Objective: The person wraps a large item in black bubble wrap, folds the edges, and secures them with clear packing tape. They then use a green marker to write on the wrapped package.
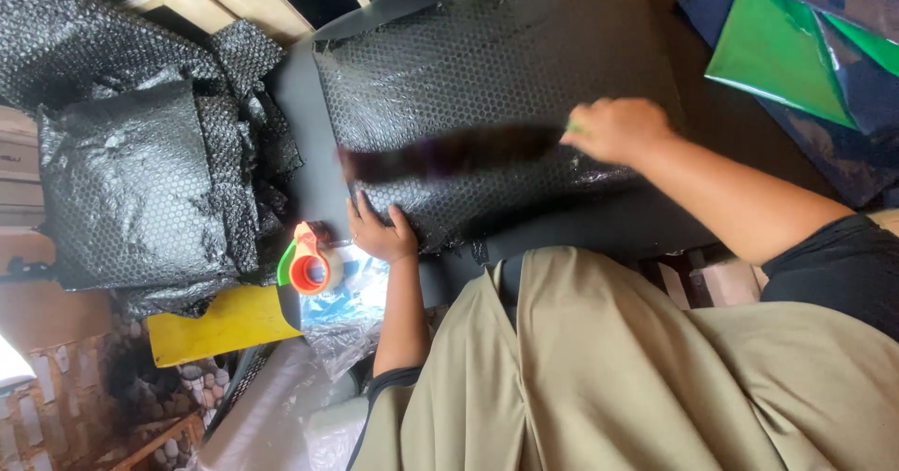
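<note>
Black honeycomb bubble wrap [487, 68], orange-green tape dispenser [307, 267]

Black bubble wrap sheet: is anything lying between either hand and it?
Nothing visible. The left hand rests directly on the near edge of the black bubble wrap sheet. The right hand is over it, holding a dark, motion-blurred long object across its surface. The tape dispenser sits off to the side.

We see a crumpled heap of black bubble wrap [140, 171] at the left, an orange-and-green tape dispenser [309, 267] beside a flat yellow plastic board [220, 326], and glossy green plastic sheets [782, 45] at the upper right.
</note>
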